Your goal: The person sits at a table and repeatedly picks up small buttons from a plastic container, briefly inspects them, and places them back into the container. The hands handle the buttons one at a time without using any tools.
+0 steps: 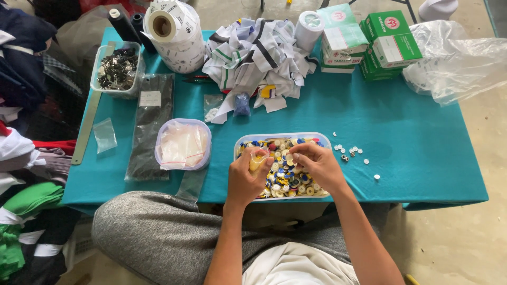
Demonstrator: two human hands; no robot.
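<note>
A clear plastic tray [282, 137] full of mixed yellow, white and blue buttons [288, 179] sits at the near edge of a teal-covered table [412, 137]. My left hand [247, 177] is over the tray's left side, closed around a small clear plastic bag [258, 160] with yellowish contents. My right hand [317, 163] is over the middle of the tray, fingers curled down into the buttons, fingertips close to the bag's mouth.
Several loose white buttons [351, 152] lie right of the tray. To the left sit a lidded round tub [182, 143], a black packet [150, 124] and a bin of dark metal parts [117, 68]. Fabric scraps [253, 58], label rolls [174, 34] and green-white boxes [391, 45] fill the back.
</note>
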